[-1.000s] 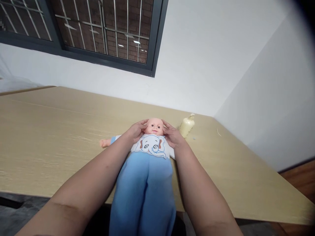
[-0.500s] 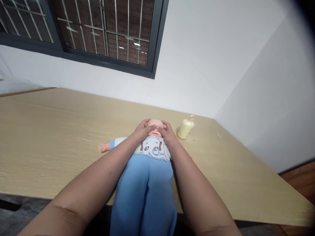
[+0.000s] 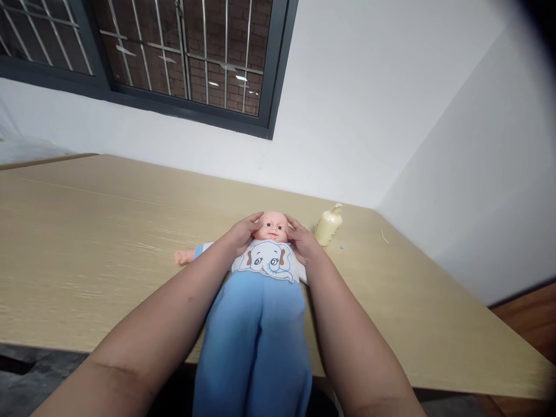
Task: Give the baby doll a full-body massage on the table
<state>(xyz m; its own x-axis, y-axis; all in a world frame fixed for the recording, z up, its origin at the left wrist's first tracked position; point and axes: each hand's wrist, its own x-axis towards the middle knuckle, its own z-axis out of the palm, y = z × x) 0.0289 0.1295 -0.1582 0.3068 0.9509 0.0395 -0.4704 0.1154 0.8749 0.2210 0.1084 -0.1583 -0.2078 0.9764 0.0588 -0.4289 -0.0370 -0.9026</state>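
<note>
A baby doll lies on its back, its head toward the wall and its legs toward me. Its white top carries an elephant bib, and blue trousers cover its legs. My left hand rests along the left side of the doll's head, fingers stretched out against the temple and cheek. On the opposite side my right hand lies the same way, its fingers extended on the cheek. The doll's eyes and mouth show between both hands. One doll arm sticks out at left; my right forearm hides most of the other.
A cream pump bottle stands just right of my right hand on the wooden table. Near it are a small bluish bit and a thin pale strip. White walls and a barred window rise behind.
Both hands have slid apart, from over the doll's face and eyes out to the sides of its head. The face is now uncovered; the doll stays in place.
</note>
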